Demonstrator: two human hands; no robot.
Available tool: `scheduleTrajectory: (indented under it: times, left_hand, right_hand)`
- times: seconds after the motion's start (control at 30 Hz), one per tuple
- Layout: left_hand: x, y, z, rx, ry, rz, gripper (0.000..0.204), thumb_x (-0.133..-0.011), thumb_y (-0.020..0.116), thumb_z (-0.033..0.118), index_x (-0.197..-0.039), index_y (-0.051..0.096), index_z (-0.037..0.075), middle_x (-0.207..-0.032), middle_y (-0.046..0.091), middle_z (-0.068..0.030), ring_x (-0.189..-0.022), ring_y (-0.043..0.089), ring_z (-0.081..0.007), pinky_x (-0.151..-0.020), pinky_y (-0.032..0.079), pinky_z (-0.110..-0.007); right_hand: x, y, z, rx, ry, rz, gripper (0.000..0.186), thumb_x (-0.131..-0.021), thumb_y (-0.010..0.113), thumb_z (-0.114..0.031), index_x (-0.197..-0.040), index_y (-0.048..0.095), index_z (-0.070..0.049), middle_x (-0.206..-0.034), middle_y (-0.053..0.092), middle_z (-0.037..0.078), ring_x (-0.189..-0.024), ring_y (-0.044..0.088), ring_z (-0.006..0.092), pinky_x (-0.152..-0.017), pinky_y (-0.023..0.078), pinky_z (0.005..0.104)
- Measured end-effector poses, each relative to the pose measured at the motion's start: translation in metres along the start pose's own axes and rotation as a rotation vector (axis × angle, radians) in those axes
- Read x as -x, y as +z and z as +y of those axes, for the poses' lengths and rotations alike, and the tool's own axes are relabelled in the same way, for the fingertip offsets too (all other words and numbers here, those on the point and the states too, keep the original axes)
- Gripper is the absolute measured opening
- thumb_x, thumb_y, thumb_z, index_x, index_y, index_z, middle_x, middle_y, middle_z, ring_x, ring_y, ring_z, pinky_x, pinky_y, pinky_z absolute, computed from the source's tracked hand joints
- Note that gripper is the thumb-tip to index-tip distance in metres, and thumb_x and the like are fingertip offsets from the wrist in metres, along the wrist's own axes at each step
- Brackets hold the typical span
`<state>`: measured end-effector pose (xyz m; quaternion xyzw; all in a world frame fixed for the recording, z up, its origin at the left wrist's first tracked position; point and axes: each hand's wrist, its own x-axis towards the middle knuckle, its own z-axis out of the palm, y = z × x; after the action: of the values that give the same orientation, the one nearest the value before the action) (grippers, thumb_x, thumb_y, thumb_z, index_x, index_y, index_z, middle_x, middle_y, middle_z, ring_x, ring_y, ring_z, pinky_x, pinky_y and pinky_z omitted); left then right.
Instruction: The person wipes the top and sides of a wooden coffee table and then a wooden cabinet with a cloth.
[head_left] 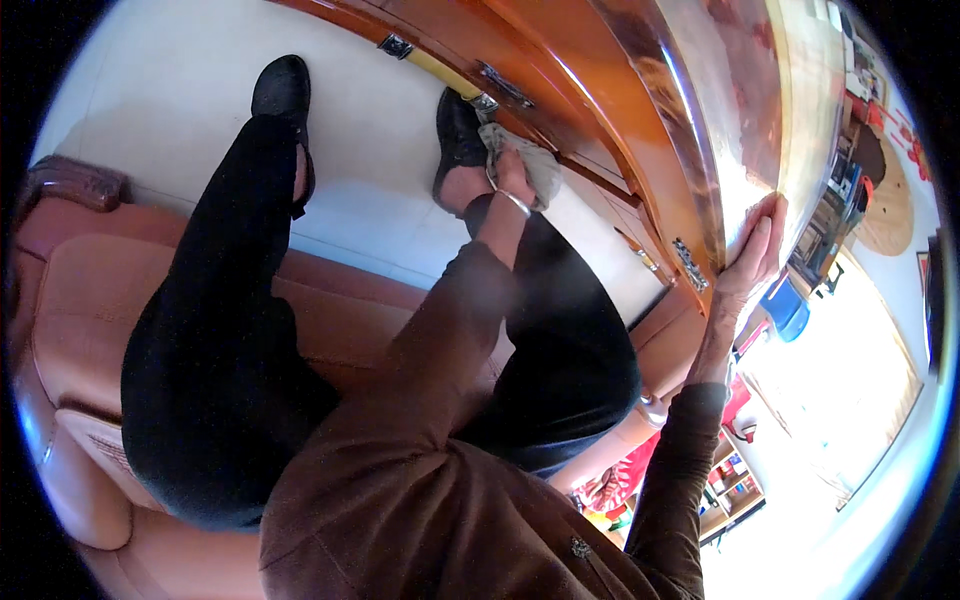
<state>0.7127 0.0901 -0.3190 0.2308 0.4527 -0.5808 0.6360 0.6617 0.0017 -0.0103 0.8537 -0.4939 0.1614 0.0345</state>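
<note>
My left hand (512,172) is closed on a bunched grey cloth (543,175) down by the lower part of a polished wooden table (625,140), beside my right shoe (455,135). A silver bracelet is on that wrist, and the hand's fingertips are partly hidden. At the right, my right hand (757,245) rests with fingers extended on the glossy edge of the tabletop. Metal handles (690,262) sit on the table's side, and yellowish material (440,70) shows along its lower part near the cloth.
I sit on a pinkish-brown leather sofa (95,300) with a carved wooden arm (75,180). Pale tiled floor (170,100) lies between sofa and table. Beyond, at the right, are a shelf with small items (730,485), a blue object (785,310) and a wooden board (885,200).
</note>
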Motion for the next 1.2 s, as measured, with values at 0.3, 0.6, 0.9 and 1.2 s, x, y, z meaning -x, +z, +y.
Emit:
scheduleTrajectory:
  times: [0.3, 0.6, 0.9, 1.2]
  left_hand:
    - [0.046, 0.059, 0.011, -0.123, -0.216, 0.008, 0.044, -0.093, 0.026, 0.038, -0.119, 0.047, 0.009, -0.120, 0.052, -0.0077, -0.106, 0.052, -0.0264, -0.094, 0.041, -0.038]
    - [0.112, 0.105, 0.016, -0.117, -0.257, -0.159, 0.048, -0.093, 0.020, 0.037, -0.121, 0.045, 0.006, -0.123, 0.050, -0.0089, -0.111, 0.049, -0.0268, -0.097, 0.038, -0.040]
    - [0.112, 0.146, 0.035, 0.141, -0.151, 0.188, 0.023, -0.086, 0.034, 0.017, -0.086, 0.052, 0.002, -0.087, 0.057, -0.0104, -0.076, 0.056, -0.0224, -0.073, 0.050, -0.037]
    - [-0.001, 0.101, 0.146, 0.059, -0.256, -0.317, 0.030, -0.084, 0.033, 0.006, -0.100, 0.057, -0.001, -0.102, 0.058, -0.0158, -0.099, 0.053, -0.0307, -0.091, 0.040, -0.044]
  right_hand:
    - [-0.002, 0.002, 0.002, 0.025, -0.004, -0.026, 0.032, -0.085, 0.051, -0.007, -0.116, 0.049, 0.003, -0.117, 0.052, 0.022, -0.105, 0.052, 0.0362, -0.091, 0.042, 0.0388]
    - [-0.004, 0.003, -0.008, -0.031, 0.124, -0.010, 0.041, -0.088, 0.046, -0.024, -0.119, 0.050, 0.002, -0.126, 0.046, 0.021, -0.120, 0.040, 0.0352, -0.101, 0.029, 0.0387]
    - [-0.002, 0.005, -0.001, -0.050, 0.158, 0.018, 0.043, -0.087, 0.047, -0.028, -0.118, 0.052, 0.001, -0.125, 0.047, 0.022, -0.120, 0.040, 0.0370, -0.101, 0.029, 0.0411]
    - [-0.009, 0.013, -0.021, -0.079, 0.118, 0.006, 0.041, -0.088, 0.047, -0.026, -0.119, 0.051, 0.001, -0.126, 0.046, 0.022, -0.119, 0.041, 0.0361, -0.101, 0.030, 0.0403]
